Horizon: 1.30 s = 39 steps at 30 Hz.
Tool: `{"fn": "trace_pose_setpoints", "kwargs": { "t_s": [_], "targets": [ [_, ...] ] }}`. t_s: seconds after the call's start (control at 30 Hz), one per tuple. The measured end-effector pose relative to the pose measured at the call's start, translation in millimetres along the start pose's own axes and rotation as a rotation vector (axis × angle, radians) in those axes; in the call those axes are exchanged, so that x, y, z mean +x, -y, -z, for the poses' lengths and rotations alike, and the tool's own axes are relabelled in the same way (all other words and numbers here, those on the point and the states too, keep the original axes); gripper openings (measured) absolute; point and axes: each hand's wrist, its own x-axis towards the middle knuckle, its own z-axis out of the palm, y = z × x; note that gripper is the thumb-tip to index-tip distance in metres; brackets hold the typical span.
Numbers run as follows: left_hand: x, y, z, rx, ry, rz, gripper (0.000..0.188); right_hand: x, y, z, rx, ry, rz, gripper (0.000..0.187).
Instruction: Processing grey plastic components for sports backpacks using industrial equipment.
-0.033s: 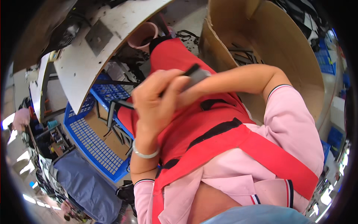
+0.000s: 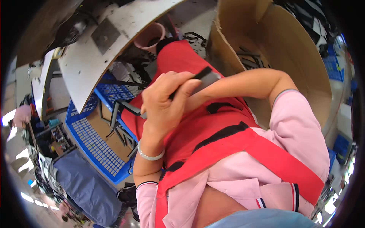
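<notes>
My left hand [image 2: 165, 100], with a pale bangle [image 2: 150, 154] on its wrist, is closed around a flat grey and black strip [image 2: 209, 79] above my lap. One end of the strip sticks out past the thumb, over my right wrist. My right hand [image 2: 193, 102] lies behind the left one, and its fingers are hidden. Beside the left fingers a bent grey strip [image 2: 129, 107] juts over the crate; I cannot tell whether it belongs to the held piece. A red apron [image 2: 182, 57] covers my lap beneath both hands.
At the left, a blue plastic crate [image 2: 97, 146] holds several grey strips on cardboard. A white table [image 2: 81, 70] stands at the far left, a pink bucket [image 2: 152, 36] by its edge. A large cardboard box [image 2: 300, 57] with several dark strips inside is at the far right.
My left hand and the strip appear slightly farther right and lower, and the far surroundings have shifted similarly. The grip looks the same.
</notes>
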Motion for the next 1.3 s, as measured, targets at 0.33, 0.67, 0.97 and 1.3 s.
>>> {"fn": "trace_pose_setpoints", "kwargs": {
  "t_s": [0.33,0.67,0.97,1.3],
  "targets": [
    [-45,67,72,-0.189,0.353,0.481,0.017,-60,10,77,0.586,-0.201,-0.488,0.035],
    [-9,47,122,-0.646,0.132,0.544,0.02,18,85,56,-0.548,-0.214,0.162,0.061],
    [-12,48,137,-0.616,0.206,0.59,0.023,60,90,59,-0.862,-0.304,0.376,0.053],
    [59,44,164,0.635,-0.175,0.057,0.028,115,78,149,-1.159,-0.334,-0.045,0.034]
  ]
}}
